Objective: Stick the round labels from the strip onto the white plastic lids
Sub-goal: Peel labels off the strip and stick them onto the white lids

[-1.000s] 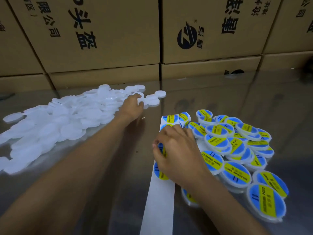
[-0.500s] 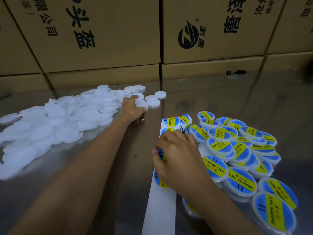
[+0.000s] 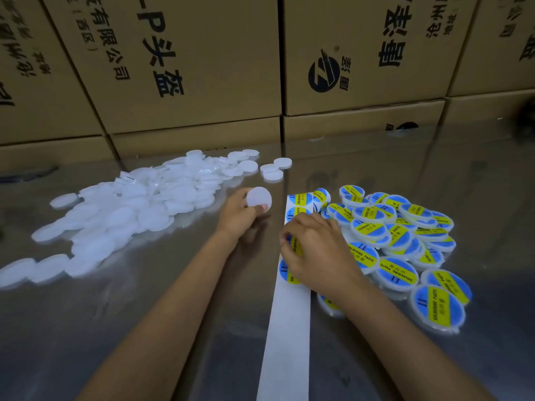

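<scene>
Brown cardboard cartons (image 3: 188,62) with black Chinese print and a round logo stand behind the shiny metal table (image 3: 130,328). Heap of plain white round plastic lids (image 3: 130,209) left; labelled lids (image 3: 396,241), blue-yellow "SOLDERING PASTE", right. White paper backing strip (image 3: 286,328) between. Left hand (image 3: 241,215) grips one blank white lid (image 3: 259,199), tilted up. Right hand (image 3: 315,250) fingers curled, pinching a round blue-yellow label (image 3: 295,244) on the strip.
</scene>
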A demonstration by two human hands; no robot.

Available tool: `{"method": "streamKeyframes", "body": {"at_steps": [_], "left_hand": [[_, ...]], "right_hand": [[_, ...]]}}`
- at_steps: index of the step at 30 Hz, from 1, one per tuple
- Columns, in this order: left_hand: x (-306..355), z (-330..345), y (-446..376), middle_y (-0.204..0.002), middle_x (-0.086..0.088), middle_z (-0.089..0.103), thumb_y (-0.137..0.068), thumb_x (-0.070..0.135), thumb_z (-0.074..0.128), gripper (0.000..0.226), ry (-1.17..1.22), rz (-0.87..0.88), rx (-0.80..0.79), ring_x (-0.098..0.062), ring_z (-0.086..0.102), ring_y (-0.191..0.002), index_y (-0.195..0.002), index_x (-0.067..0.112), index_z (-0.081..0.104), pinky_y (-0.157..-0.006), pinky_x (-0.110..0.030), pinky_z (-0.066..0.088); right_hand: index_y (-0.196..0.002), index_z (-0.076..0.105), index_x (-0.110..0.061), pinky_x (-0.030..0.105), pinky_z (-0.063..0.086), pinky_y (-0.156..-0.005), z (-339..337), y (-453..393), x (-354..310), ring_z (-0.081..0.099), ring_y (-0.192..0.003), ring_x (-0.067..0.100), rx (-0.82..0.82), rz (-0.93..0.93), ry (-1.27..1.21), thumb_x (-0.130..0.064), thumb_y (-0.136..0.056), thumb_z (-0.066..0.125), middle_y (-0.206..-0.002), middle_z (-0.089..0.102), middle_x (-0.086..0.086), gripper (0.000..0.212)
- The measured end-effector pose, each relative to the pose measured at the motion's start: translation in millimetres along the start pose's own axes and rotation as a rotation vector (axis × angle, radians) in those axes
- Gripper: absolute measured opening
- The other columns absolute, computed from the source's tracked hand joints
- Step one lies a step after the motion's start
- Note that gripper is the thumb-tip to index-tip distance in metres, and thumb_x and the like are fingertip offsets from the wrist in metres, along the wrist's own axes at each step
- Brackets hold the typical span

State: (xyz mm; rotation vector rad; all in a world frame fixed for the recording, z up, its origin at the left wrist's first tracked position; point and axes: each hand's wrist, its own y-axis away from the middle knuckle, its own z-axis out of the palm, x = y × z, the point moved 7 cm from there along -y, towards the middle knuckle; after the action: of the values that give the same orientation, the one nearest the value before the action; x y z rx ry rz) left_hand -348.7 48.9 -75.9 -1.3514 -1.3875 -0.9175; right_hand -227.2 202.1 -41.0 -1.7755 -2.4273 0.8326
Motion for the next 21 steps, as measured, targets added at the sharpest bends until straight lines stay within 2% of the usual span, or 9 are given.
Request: {"method": "streamKeyframes", "body": {"at_steps": [2,4,6,8,10,14,18,21], "left_hand": [[1.9,-5.1,20.0,-0.103,-0.005,0.070,-0.088,0.009,0.072,0.025,0.089,-0.019,0.016,-0.011,0.064,-0.077,-0.111,0.017,0.066,-0.062,-0.019,0.053],[4.2,-9.0,41.9,-0.097,-0.003,0.073,-0.090,0.012,0.071,0.026,0.143,-0.037,0.016,-0.008,0.061,-0.068,-0.116,0.011,0.069,-0.063,-0.017,0.052],[8.1,-10.3,63.1,-0.099,-0.002,0.075,-0.092,0.015,0.070,0.027,0.187,-0.040,-0.003,-0.008,0.062,-0.071,-0.118,0.009,0.070,-0.071,-0.018,0.054],[13.9,-8.2,82.5,-0.103,-0.004,0.077,-0.096,0.019,0.066,0.026,0.235,-0.028,-0.041,-0.011,0.068,-0.086,-0.119,0.008,0.069,-0.085,-0.028,0.055],[21.3,-4.8,99.4,-0.101,-0.009,0.078,-0.102,0.021,0.057,0.026,0.290,-0.020,-0.090,-0.017,0.072,-0.097,-0.122,0.005,0.064,-0.089,-0.032,0.055],[27.3,0.1,121.6,-0.098,-0.016,0.077,-0.106,0.019,0.048,0.023,0.280,0.003,-0.190,-0.025,0.076,-0.090,-0.123,0.006,0.056,-0.082,-0.027,0.060],[23.9,1.5,125.5,-0.102,-0.029,0.071,-0.107,0.013,0.042,0.017,0.215,0.006,-0.212,-0.037,0.074,-0.090,-0.121,0.005,0.049,-0.092,-0.040,0.057],[23.7,-1.2,122.6,-0.096,-0.029,0.071,-0.108,0.012,0.041,0.016,0.177,0.012,-0.187,-0.030,0.074,-0.078,-0.119,0.005,0.049,-0.082,-0.032,0.058]], "right_hand": [[-0.101,0.066,-0.025,0.032,0.031,-0.093,-9.3,8.7,4.0,0.053,-0.106,0.015,0.029,0.027,-0.039,-0.029,-0.094,0.051,-0.106,0.063,-0.010,0.017],[-0.110,0.066,-0.026,0.029,0.026,-0.097,-13.7,21.0,9.4,0.053,-0.110,0.013,0.019,0.049,-0.053,-0.029,-0.091,0.056,-0.110,0.065,-0.011,0.022],[-0.120,0.063,-0.028,0.027,0.020,-0.105,-9.7,32.9,10.8,0.048,-0.121,0.010,-0.048,0.051,-0.029,-0.035,-0.089,0.058,-0.118,0.063,-0.013,0.032],[-0.123,0.062,-0.029,0.028,0.019,-0.111,-5.3,39.3,6.7,0.045,-0.126,0.008,-0.088,0.035,-0.030,-0.041,-0.089,0.060,-0.125,0.061,-0.015,0.037],[-0.123,0.063,-0.030,0.029,0.018,-0.114,-5.3,40.2,1.3,0.045,-0.125,0.007,-0.087,0.020,-0.054,-0.044,-0.088,0.063,-0.125,0.062,-0.016,0.038],[-0.121,0.064,-0.034,0.027,0.014,-0.114,-5.8,40.3,-0.5,0.043,-0.122,0.007,-0.092,0.011,-0.113,-0.046,-0.082,0.069,-0.117,0.063,-0.019,0.041],[-0.108,0.068,-0.036,0.030,0.016,-0.113,-5.6,39.5,-0.7,0.047,-0.115,0.007,-0.072,0.015,-0.149,-0.044,-0.079,0.073,-0.103,0.064,-0.019,0.030],[-0.097,0.066,-0.036,0.030,0.019,-0.111,-5.9,38.0,-2.1,0.046,-0.101,0.004,-0.036,0.023,-0.167,-0.039,-0.079,0.074,-0.091,0.062,-0.018,0.020]]}}
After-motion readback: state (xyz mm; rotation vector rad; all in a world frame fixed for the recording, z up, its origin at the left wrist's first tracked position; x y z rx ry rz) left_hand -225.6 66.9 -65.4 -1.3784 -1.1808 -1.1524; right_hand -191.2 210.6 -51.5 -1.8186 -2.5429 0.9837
